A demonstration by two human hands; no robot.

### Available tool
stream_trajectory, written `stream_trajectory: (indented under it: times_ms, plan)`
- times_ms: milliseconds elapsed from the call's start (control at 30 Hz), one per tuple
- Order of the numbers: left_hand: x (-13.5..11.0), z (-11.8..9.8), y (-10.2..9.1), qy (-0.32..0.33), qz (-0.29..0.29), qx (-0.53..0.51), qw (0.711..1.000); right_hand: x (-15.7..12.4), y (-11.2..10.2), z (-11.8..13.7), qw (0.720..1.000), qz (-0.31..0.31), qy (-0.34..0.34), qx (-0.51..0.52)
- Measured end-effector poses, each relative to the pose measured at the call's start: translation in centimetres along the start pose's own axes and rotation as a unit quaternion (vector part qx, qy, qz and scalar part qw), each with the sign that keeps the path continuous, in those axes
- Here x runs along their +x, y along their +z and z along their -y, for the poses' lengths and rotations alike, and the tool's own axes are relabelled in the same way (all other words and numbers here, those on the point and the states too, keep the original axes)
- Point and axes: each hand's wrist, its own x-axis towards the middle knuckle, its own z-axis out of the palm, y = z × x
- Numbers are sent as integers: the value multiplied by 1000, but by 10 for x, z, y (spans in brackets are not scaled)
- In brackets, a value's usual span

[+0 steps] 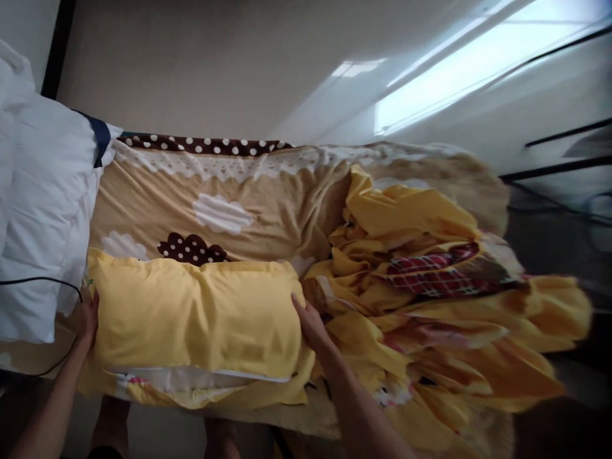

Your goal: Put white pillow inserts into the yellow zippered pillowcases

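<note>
Seven o'clock on the bed point(268, 204), the white pillow point(186, 380) sits almost wholly inside its yellow pillowcase point(153, 312)! Left hand point(88, 313) and right hand point(310, 324) clamp the pillowcase's nine- and three-o'clock ends; its six-o'clock edge gapes, apparently yet to be closed.

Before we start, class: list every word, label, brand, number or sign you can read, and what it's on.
No readable text anywhere.
Pillow: no lettering visible.
Blanket: clouds and dots, no words.
Yellow cloth: prints too blurred to show any lettering.
</note>
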Motion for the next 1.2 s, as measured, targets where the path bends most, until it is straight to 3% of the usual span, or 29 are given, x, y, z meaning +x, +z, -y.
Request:
stream_trajectory:
  times_ms: [100,167,267,367,400,467,567,633,700,767,833,933,1067,1200]
  plan:
    - [11,-32,-6,91,-132,129,979,-5,-17,0,993,103,50,37]
    - [24,-52,-10,137,-197,194,951,-4,-30,8,992,103,65,25]
    - [48,-68,-16,127,-210,237,940,1,-38,37,997,-41,42,-40]
    - [55,-69,-19,172,-203,261,928,2,-29,67,975,-176,-55,-127]
    - [49,-67,-17,218,-192,258,921,-1,-23,75,964,-185,-107,-157]
    - [21,-62,-7,332,-148,246,898,-14,-8,84,943,-149,-218,-201]
    - [-56,-54,24,500,-47,210,839,-48,13,85,908,-72,-342,-232]
    - [-115,-54,50,583,58,179,790,-71,22,81,892,-48,-379,-242]
    - [-163,-56,78,610,173,158,757,-85,26,76,886,-45,-389,-247]
    - [-193,-58,105,627,223,145,732,-88,26,74,886,-65,-386,-248]
    - [-205,-59,128,651,232,151,707,-80,23,73,878,-89,-396,-252]
    - [-202,-62,154,677,238,198,668,-56,14,77,860,-109,-422,-265]
    - [-193,-87,185,676,273,269,629,-36,-1,98,897,-143,-321,-268]
    - [-191,-131,230,585,291,344,674,-45,-22,129,895,-81,-293,-327]
